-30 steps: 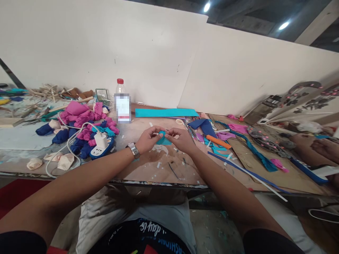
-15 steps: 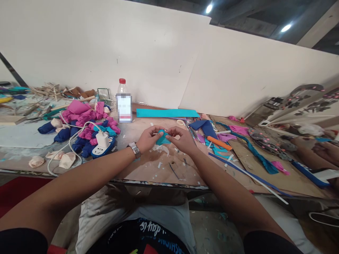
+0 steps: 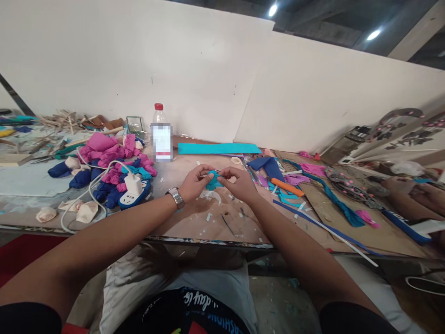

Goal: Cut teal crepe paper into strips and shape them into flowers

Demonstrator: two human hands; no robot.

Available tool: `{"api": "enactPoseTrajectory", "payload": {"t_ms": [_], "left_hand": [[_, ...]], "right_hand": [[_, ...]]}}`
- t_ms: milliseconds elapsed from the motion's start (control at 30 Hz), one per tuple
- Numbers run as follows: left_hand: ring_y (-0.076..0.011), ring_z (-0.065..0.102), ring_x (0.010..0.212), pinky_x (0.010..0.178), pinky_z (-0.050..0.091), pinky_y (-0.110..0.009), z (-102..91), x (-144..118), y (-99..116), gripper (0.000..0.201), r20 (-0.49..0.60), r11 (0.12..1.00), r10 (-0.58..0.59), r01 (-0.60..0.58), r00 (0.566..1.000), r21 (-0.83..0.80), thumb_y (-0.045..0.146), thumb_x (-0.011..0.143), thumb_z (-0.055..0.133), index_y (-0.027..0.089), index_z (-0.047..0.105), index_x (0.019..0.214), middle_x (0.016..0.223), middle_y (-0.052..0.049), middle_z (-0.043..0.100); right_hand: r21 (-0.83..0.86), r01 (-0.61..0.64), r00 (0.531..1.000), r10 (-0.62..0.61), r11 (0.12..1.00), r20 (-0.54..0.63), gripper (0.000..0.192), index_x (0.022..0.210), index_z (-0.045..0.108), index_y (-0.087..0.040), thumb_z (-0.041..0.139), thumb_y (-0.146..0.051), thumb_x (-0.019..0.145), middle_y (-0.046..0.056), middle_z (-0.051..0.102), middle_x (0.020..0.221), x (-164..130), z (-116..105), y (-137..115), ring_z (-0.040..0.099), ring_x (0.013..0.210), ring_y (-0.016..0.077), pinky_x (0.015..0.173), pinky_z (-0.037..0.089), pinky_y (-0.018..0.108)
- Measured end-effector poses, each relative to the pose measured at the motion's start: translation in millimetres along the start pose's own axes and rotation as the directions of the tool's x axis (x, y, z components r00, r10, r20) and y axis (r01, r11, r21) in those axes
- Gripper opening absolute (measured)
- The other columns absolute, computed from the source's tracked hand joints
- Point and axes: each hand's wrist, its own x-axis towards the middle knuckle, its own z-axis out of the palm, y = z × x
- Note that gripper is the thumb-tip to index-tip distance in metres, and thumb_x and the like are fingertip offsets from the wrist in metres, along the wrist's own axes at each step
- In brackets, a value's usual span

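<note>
**Teal piece pinched between both hands, barely shifted**

Fingertips of the left hand (image 3: 194,182) and the right hand (image 3: 238,182) meet at the centre of the frame, closed narrow on a small teal foam piece (image 3: 212,180). Compared with a second ago, the hands sit in almost the same spot above the workbench (image 3: 194,218); the teal piece looks more bunched and rounded now, where earlier a flatter flap hung below the fingers. As a judgement, that suggests the piece is being rolled or folded tighter between the thumbs and forefingers, a small step of shaping rather than a move to a new place.

The teal piece lies directly between the two sets of fingertips, touching both, held just above the tabletop and not resting on it. A thin pale sliver seems to cross it near the left thumb; what it is cannot be told.

A metal wristwatch (image 3: 175,197) sits on the left wrist. Just below the hands, white scraps litter the bench. To the centre left lies a blue and white power strip (image 3: 134,195) with a white charger plugged in, beside a heap of pink and navy rolled pieces (image 3: 107,167). Behind the hands stand a red-capped plastic bottle (image 3: 160,137) and a long teal foam sheet (image 3: 219,148). An orange utility knife (image 3: 287,187) lies to the right, and another person's forearm (image 3: 410,204) rests at the right edge.
</note>
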Motion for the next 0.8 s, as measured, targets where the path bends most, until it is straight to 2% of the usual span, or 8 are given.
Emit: {"api": "enactPoseTrajectory", "payload": {"t_ms": [133, 267, 333, 400, 500, 633, 733, 800], "left_hand": [[-0.0173, 0.066, 0.090, 0.078, 0.051, -0.029, 0.1, 0.7, 0.8, 0.052, 0.000, 1.000, 0.008, -0.008, 1.000, -0.008, 0.059, 0.081, 0.073, 0.017, 0.063, 0.109, 0.109, -0.010, 0.072], [-0.0178, 0.065, 0.090, 0.078, 0.051, -0.030, -0.1, 0.5, 3.7, 0.049, -0.003, 0.998, 0.027, -0.027, 1.000, 0.058, 0.057, 0.083, 0.071, 0.017, 0.066, 0.110, 0.108, -0.009, 0.070], [-0.0178, 0.064, 0.089, 0.078, 0.051, -0.031, -0.3, 0.1, 4.6, 0.046, -0.001, 0.995, 0.033, -0.033, 0.999, 0.096, 0.056, 0.084, 0.069, 0.018, 0.067, 0.110, 0.108, -0.009, 0.070], [-0.0179, 0.064, 0.090, 0.079, 0.051, -0.031, -0.4, -0.3, 4.2, 0.044, 0.001, 0.992, 0.043, -0.043, 0.999, 0.122, 0.054, 0.085, 0.070, 0.018, 0.067, 0.109, 0.109, -0.009, 0.070], [-0.0177, 0.065, 0.094, 0.080, 0.050, -0.030, -0.4, -0.7, 1.8, 0.045, -0.011, 0.994, 0.051, -0.049, 0.999, 0.101, 0.049, 0.082, 0.075, 0.019, 0.061, 0.112, 0.105, -0.008, 0.069], [-0.0170, 0.066, 0.092, 0.080, 0.050, -0.029, -0.2, -0.6, -0.5, 0.051, 0.003, 1.000, 0.019, -0.019, 1.000, 0.022, 0.047, 0.079, 0.079, 0.020, 0.054, 0.115, 0.100, -0.006, 0.069], [-0.0181, 0.066, 0.095, 0.082, 0.049, -0.031, 0.0, 0.5, -0.4, 0.051, 0.013, 1.000, 0.005, -0.005, 1.000, -0.006, 0.049, 0.080, 0.078, 0.019, 0.055, 0.115, 0.102, -0.007, 0.070], [-0.0183, 0.064, 0.097, 0.085, 0.049, -0.031, -0.5, 1.9, 0.1, 0.047, -0.032, 1.000, 0.013, -0.013, 0.999, -0.008, 0.052, 0.082, 0.074, 0.018, 0.058, 0.111, 0.105, -0.008, 0.069]], "right_hand": [[0.006, 0.000, 1.000, 0.000, 1.000, -0.001, 0.024, 0.086, 0.072, -0.020, 0.070, -0.044, 0.086, 0.003, 0.072, 0.079, -0.2, 0.2, -1.0, 0.061, 0.072, 0.0166, 0.072, 0.049, 0.032], [0.008, 0.012, 1.000, -0.012, 1.000, 0.016, 0.026, 0.084, 0.070, -0.020, 0.069, -0.045, 0.088, 0.003, 0.071, 0.078, -0.3, 0.9, -1.5, 0.059, 0.072, 0.0164, 0.071, 0.049, 0.032], [0.015, 0.034, 0.999, -0.035, 0.999, 0.021, 0.025, 0.091, 0.069, -0.020, 0.069, -0.045, 0.088, 0.003, 0.070, 0.083, -0.4, 0.6, -1.8, 0.059, 0.073, 0.0162, 0.071, 0.049, 0.032], [0.030, 0.068, 0.997, -0.069, 0.997, 0.039, 0.031, 0.106, 0.068, -0.021, 0.069, -0.047, 0.088, 0.004, 0.069, 0.091, -0.5, -0.3, -2.5, 0.059, 0.076, 0.0163, 0.071, 0.050, 0.032], [0.041, 0.132, 0.984, -0.135, 0.990, 0.115, 0.038, 0.123, 0.066, -0.025, 0.064, -0.048, 0.093, 0.006, 0.067, 0.102, -0.1, -1.9, -3.9, 0.061, 0.083, 0.0172, 0.074, 0.052, 0.032], [0.041, 0.182, 0.968, -0.186, 0.982, 0.170, 0.032, 0.116, 0.071, -0.025, 0.060, -0.047, 0.096, 0.008, 0.064, 0.104, 1.2, -2.7, -3.2, 0.062, 0.086, 0.0179, 0.077, 0.053, 0.033], [0.054, 0.188, 0.972, -0.194, 0.981, 0.129, 0.029, 0.112, 0.070, -0.024, 0.062, -0.045, 0.095, 0.007, 0.064, 0.102, 1.9, -1.9, 0.2, 0.060, 0.081, 0.0169, 0.075, 0.053, 0.034], [0.051, 0.166, 0.983, -0.170, 0.985, 0.077, 0.027, 0.111, 0.069, -0.023, 0.063, -0.044, 0.094, 0.007, 0.064, 0.101, 2.4, -1.5, 2.8, 0.059, 0.079, 0.0164, 0.075, 0.052, 0.034]]}}
